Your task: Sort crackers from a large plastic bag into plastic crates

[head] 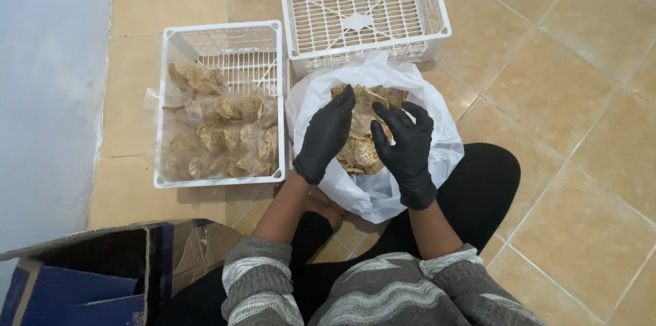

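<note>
crackers point(361, 152) between gloved hands point(326, 136)

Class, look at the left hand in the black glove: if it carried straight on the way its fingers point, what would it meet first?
Most likely the left hand would meet the round crackers piled in the white plastic bag; depth is hard to judge from above.

A beige tiled floor point(574, 93) is occupied by two white plastic crates point(222, 104) point(362, 8), a white plastic bag point(383, 189) and a cardboard box point(102, 271).

Matt black gloves point(328, 134), thin glossy plastic bag point(437, 128)
</note>
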